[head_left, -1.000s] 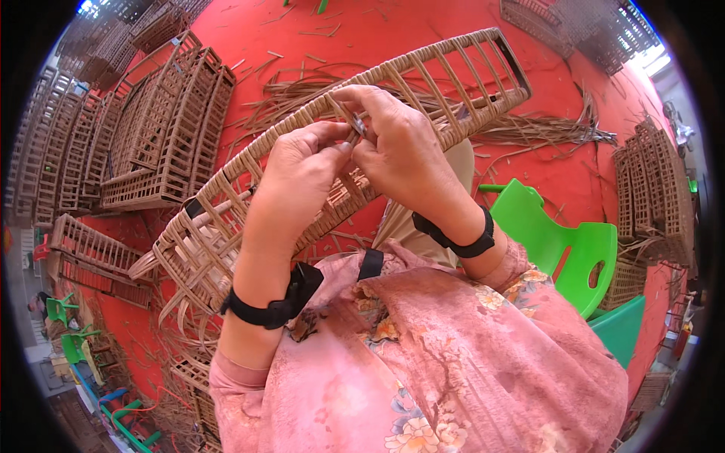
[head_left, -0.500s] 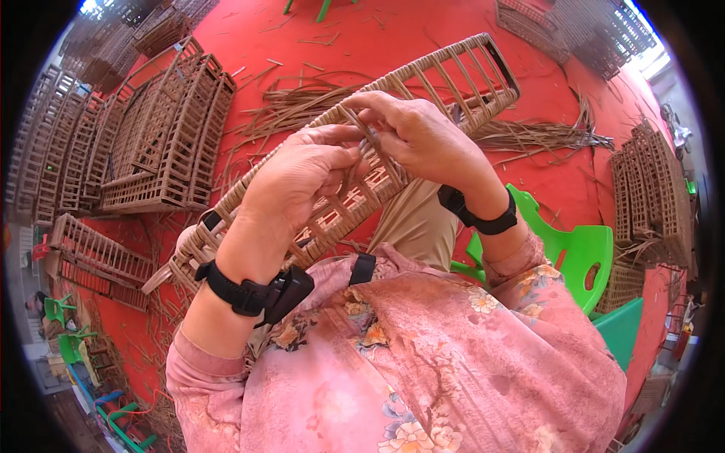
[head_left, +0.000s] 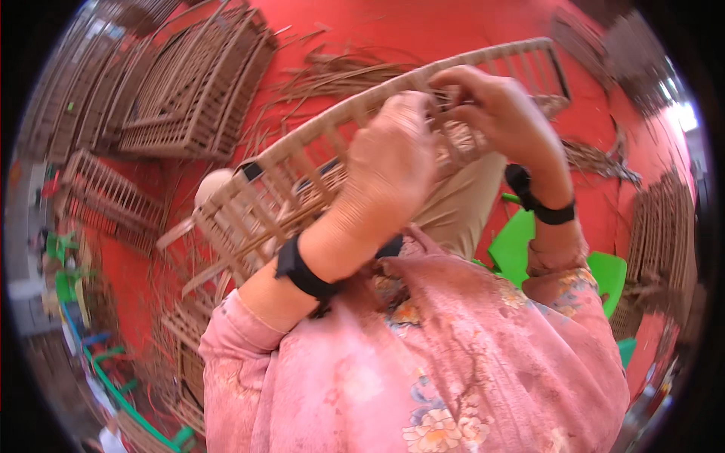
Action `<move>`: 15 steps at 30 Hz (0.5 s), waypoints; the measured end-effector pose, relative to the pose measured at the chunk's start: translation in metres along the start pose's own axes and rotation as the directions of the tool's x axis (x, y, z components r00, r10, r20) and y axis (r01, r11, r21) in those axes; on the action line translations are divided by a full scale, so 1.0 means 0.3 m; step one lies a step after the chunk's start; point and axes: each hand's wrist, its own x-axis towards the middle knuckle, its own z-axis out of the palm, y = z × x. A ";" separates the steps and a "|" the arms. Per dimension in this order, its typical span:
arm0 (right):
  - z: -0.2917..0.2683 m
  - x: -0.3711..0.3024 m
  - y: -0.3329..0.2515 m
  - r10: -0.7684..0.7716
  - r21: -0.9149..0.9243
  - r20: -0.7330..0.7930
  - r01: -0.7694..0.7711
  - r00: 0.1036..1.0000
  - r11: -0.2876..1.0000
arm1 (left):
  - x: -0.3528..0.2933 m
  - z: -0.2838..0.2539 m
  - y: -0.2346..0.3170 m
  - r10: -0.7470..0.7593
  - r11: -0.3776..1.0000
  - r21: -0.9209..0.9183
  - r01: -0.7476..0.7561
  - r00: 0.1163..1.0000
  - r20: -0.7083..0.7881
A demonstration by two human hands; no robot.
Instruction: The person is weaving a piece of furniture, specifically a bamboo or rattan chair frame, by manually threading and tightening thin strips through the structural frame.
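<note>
A long, narrow basket frame [head_left: 325,122] of brown wicker lies slantwise across my lap, its far end up to the right. Its long rim is wrapped in strip, and open slats run along the side. My left hand [head_left: 396,151] is over the middle of the frame, blurred by motion, with its fingers curled closed. Just right of it, my right hand [head_left: 502,106] reaches over the rim, index finger bent and thumb drawn in. The fingertips of both hands come close together at the weave. Whatever they pinch is hidden or too smeared to name.
Stacked wicker crates [head_left: 196,90] stand at the far left, with a smaller slatted basket [head_left: 113,200] below them. Loose strips [head_left: 332,75] lie on the red floor [head_left: 445,23] beyond the frame. A green plastic chair [head_left: 513,245] is at my right; more wickerwork [head_left: 657,234] stands farther right.
Both hands and the basket frame have shifted rightward in the view. My left hand has turned and moved up beside the right one. The flat strip seen between the fingers earlier no longer shows clearly.
</note>
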 end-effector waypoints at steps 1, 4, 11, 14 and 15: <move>-0.005 -0.001 0.014 -0.020 0.052 -0.014 0.020 1.000 0.998 | -0.036 -0.026 -0.002 -0.037 0.999 0.020 0.037 0.999 -0.011; -0.014 0.005 0.068 0.006 0.132 0.009 -0.007 1.000 0.991 | -0.152 -0.072 0.013 0.325 0.938 0.124 -0.324 0.946 0.012; 0.051 0.037 0.155 0.078 0.523 -0.084 -0.023 0.993 0.852 | -0.343 -0.203 -0.090 0.310 0.841 0.433 -0.323 0.945 0.103; 0.065 0.072 0.145 0.081 0.615 -0.069 -0.022 0.994 0.788 | -0.322 -0.246 -0.136 0.271 0.687 0.679 -0.258 0.958 0.089; 0.067 0.091 0.141 0.078 0.584 -0.066 -0.025 0.995 0.811 | -0.307 -0.265 -0.156 0.312 0.671 0.679 -0.296 0.944 0.102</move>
